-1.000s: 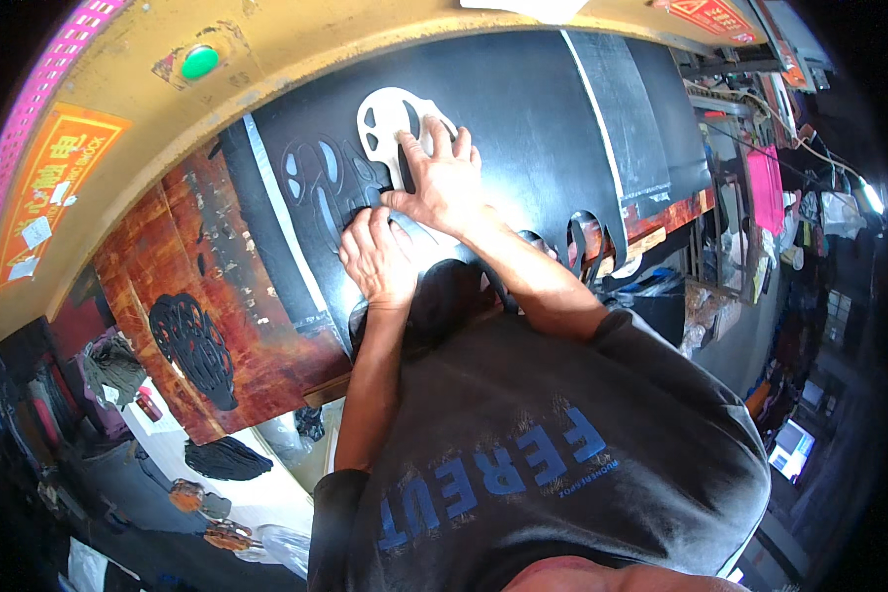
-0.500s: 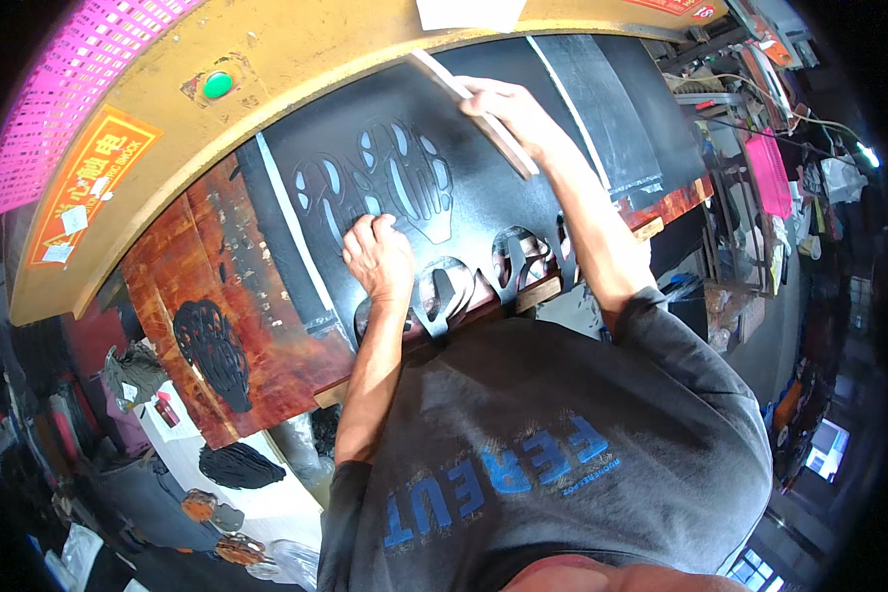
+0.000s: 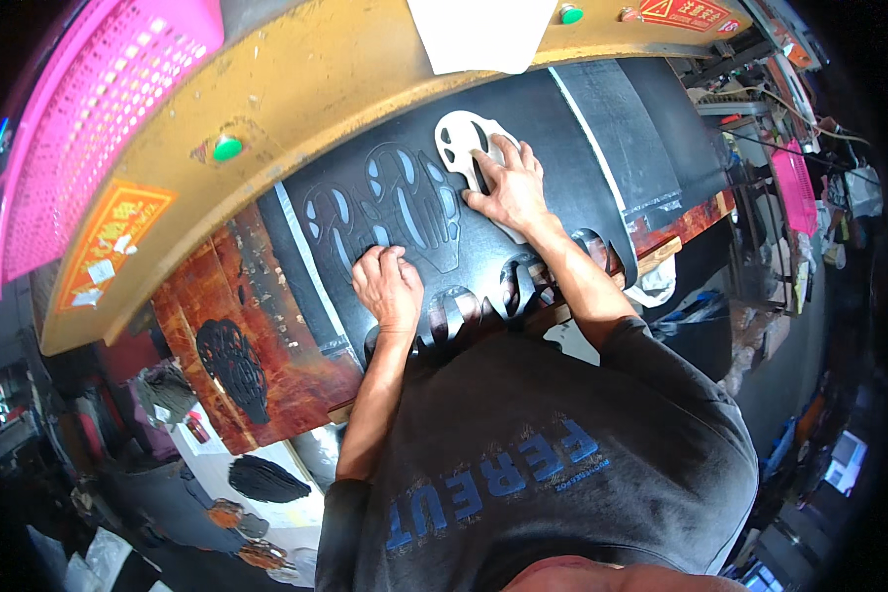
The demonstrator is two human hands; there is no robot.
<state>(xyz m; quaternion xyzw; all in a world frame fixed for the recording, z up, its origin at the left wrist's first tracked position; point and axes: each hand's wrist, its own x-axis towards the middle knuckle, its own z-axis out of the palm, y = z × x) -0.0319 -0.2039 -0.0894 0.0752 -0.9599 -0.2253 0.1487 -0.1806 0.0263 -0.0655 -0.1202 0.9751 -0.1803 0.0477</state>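
A black sheet (image 3: pixel 488 252) lies before me, with cut outlines of slotted shapes (image 3: pixel 405 202) in it and large openings along its near edge. To the right of those outlines a pale, flat cutting die (image 3: pixel 454 130) with oval holes rests on the sheet. My right hand (image 3: pixel 513 192) is over it, thumb on one side and fingers across the other, gripping it. My left hand (image 3: pixel 389 286) lies on the sheet at the near side of the outlines. Its fingers are curled, and whatever is under them is hidden.
A yellow machine beam (image 3: pixel 296 109) with green buttons (image 3: pixel 227 148) arches across the far side. A pink basket (image 3: pixel 118 118) is at far left. Black slotted pieces (image 3: pixel 232 370) lie on the worn brown board (image 3: pixel 276 380). White paper (image 3: pixel 479 35) hangs off the beam.
My right hand has brought the cutting die from standing tilted on edge to lying flat beside the outlines. My left hand stays near the same spot. The whole view has shifted slightly.
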